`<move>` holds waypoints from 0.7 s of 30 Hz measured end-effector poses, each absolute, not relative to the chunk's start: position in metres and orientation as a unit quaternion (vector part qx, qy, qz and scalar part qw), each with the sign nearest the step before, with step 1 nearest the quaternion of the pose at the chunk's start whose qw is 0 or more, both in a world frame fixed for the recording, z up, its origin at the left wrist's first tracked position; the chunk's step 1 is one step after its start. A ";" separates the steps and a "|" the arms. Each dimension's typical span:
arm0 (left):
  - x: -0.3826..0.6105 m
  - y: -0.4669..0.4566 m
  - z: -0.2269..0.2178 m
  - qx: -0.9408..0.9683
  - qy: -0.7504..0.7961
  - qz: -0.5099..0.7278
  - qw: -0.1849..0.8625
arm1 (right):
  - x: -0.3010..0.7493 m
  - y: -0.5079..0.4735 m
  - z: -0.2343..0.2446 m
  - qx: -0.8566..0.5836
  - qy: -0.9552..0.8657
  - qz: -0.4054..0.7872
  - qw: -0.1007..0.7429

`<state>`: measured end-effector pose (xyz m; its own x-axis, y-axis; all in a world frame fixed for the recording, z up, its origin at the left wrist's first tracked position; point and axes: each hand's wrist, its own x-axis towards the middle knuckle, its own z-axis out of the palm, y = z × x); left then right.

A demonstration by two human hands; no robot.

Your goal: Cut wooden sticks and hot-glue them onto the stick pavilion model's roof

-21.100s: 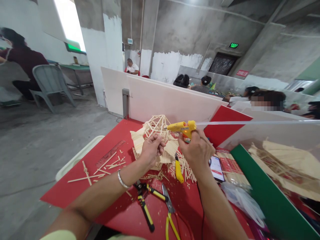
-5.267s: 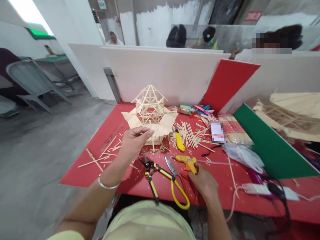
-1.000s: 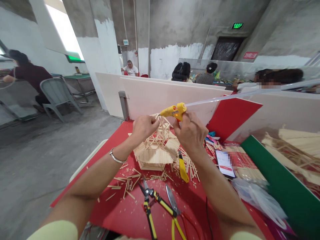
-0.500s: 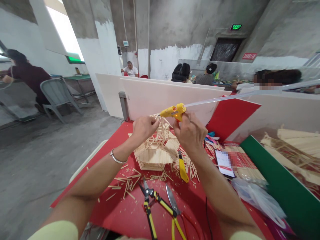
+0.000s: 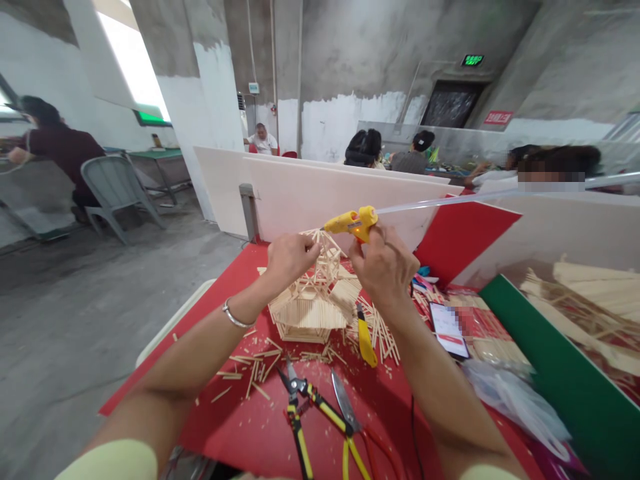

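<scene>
My right hand grips a yellow hot glue gun, its nozzle pointing left at the top of a wooden stick model. A long clear glue stick runs out of the gun's back to the right. My left hand is closed in a pinch beside the model's peak; what its fingertips hold is hidden. The model has a wide slatted lower roof and an open upper frame of thin sticks. A yellow utility knife lies just right of it, among loose wooden sticks.
Yellow-and-black shears and scissors lie at the front of the red table. To the right are a phone, bagged sticks, a plastic bag and a green board. White panels stand behind; several people sit beyond.
The glue gun and my right hand have shifted slightly right, and my left hand has moved a touch the same way. Both hands keep their grip; the model stays in place.
</scene>
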<state>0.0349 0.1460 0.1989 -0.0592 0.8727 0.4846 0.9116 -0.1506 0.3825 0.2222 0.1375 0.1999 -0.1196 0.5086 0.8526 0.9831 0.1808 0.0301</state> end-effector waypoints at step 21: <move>0.036 0.147 0.198 -0.682 -0.657 -0.321 0.026 | 0.218 0.140 0.200 -0.555 -0.682 -0.313 0.359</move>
<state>0.0356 0.1468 0.1983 -0.0688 0.8792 0.4714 0.9123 -0.1358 0.3864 0.2177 0.1401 0.2005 -0.1258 0.5329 0.8368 0.9820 0.1868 0.0287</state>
